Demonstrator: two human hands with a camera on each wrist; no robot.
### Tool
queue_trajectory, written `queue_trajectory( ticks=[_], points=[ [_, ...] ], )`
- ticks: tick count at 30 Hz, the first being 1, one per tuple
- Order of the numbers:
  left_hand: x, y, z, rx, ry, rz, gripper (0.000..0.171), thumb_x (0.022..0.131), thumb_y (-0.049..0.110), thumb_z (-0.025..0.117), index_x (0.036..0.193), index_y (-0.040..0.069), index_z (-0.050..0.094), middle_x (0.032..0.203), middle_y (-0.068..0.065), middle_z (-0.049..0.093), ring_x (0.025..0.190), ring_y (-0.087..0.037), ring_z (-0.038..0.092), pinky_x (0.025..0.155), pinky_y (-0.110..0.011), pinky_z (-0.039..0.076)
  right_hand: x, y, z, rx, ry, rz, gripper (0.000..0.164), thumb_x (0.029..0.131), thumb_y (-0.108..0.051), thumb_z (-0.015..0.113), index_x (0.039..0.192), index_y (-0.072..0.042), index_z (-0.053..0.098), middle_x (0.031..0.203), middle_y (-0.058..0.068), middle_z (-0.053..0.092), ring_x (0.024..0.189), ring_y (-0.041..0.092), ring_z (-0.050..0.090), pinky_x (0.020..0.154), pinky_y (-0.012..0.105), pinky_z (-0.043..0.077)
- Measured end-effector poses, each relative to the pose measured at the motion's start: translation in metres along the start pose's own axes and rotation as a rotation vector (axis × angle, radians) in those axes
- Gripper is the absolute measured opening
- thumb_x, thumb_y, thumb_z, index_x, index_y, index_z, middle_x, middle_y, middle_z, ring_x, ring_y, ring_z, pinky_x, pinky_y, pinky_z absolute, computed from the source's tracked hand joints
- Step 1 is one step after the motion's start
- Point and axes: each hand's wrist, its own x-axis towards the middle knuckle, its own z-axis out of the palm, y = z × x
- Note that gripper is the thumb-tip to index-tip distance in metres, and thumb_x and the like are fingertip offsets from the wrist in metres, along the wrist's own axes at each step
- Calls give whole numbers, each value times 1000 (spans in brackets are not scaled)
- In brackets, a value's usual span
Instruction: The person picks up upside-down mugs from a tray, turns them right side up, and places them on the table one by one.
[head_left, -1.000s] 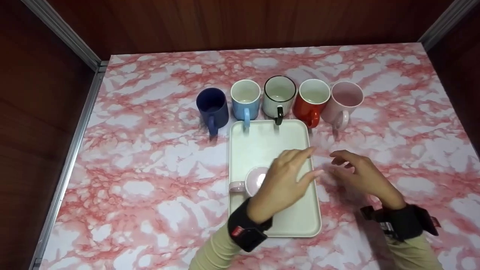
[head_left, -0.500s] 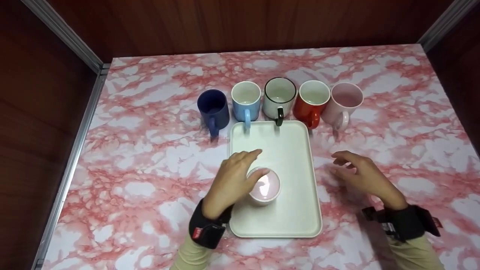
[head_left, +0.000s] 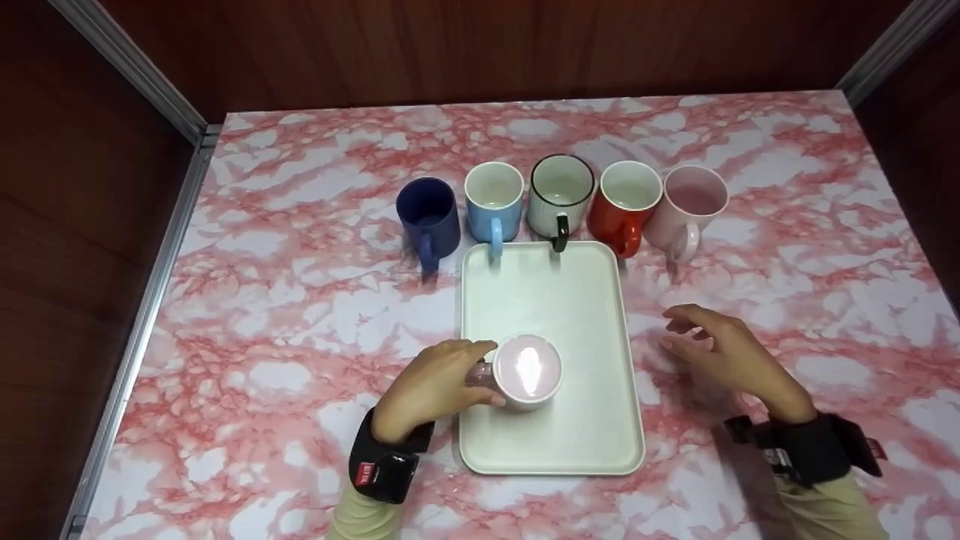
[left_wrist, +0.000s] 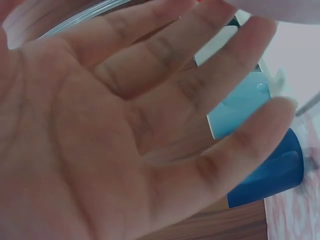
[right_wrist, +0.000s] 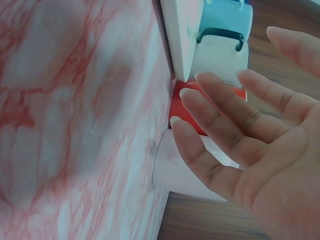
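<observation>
A pink mug (head_left: pixel 529 371) stands on a cream tray (head_left: pixel 577 442), its handle pointing left and bright glare on its round top. My left hand (head_left: pixel 435 382) is at the handle side, thumb in front and fingers behind the handle. In the left wrist view those fingers (left_wrist: pixel 165 60) look nearly straight, with part of a pale mug (left_wrist: pixel 287 9) at the top edge; whether they touch it is unclear. Off the tray's right side, my right hand (head_left: pixel 724 356) holds nothing, its fingers loosely bent.
Behind the tray stand upright mugs in a row: dark blue (head_left: pixel 431 225), light blue (head_left: pixel 487 217), white with black handle (head_left: pixel 551 214), red (head_left: pixel 611 221) and pink (head_left: pixel 667 225). A marbled table (head_left: pixel 262 322) lies beneath; dark wood panels (head_left: pixel 487 52) enclose it.
My left hand has moved left and down from above the pink mug to its handle. The mug stays in place on the tray. My right hand has hardly moved.
</observation>
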Motion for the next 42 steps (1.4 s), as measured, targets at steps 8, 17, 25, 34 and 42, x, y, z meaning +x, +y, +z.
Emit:
queue_trajectory(
  ticks=[8,17,25,34,42],
  points=[
    [4,-5,11,26,37,4,38,73,9,73,108,0,60,99,-14,63,95,-29,57,82,-40,44,-2,-1,5,13,-5,-11,36,81,1,65,115,5,56,95,11,63,81,23,59,66,30,48],
    [7,-13,28,82,236,141,11,73,-6,64,81,0,59,76,-10,60,74,-27,60,66,-36,47,-4,-7,16,-2,-7,-24,34,81,1,66,113,5,57,95,11,63,81,20,59,67,37,49],
    [6,-20,35,39,243,233,12,76,-6,64,84,2,58,77,-8,60,74,-22,59,66,-32,48,-4,-16,22,52,-11,-91,31,77,6,67,107,6,59,93,11,64,78,16,60,64,34,50],
    [6,-20,43,-44,225,223,12,80,-1,62,79,4,51,72,-5,54,70,-20,54,63,-31,45,-9,-27,25,97,-46,-30,27,81,-1,66,108,1,61,97,6,64,79,14,59,66,31,50],
    [5,-16,52,-218,268,157,9,84,2,60,80,4,52,71,-2,53,67,-13,50,60,-25,42,-12,-37,32,176,-103,-35,21,83,0,64,104,0,62,91,6,65,77,10,58,62,24,48]
  ],
)
